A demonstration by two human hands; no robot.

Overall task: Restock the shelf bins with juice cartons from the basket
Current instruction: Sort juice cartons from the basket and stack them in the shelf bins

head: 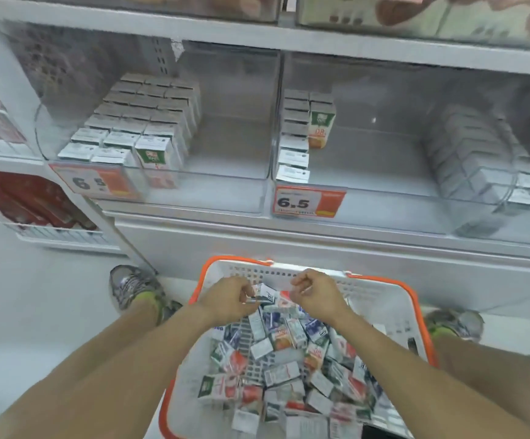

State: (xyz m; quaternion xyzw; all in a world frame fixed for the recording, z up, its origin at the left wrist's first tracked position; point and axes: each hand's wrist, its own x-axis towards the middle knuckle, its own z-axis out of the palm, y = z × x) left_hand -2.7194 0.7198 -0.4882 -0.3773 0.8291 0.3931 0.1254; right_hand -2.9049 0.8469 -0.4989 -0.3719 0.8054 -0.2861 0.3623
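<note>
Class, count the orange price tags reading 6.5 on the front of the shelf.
2. One price tag sits below the left bin, partly blurred; the other price tag sits below the middle bin. Others may lie outside the view.

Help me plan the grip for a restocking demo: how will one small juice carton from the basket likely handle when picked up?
The juice carton looks boxy and flat-sided, so probably stiff and unlikely to roll. It is small beside the left hand, so likely light. Standing upright in the bin, it might tip if nudged.
</note>
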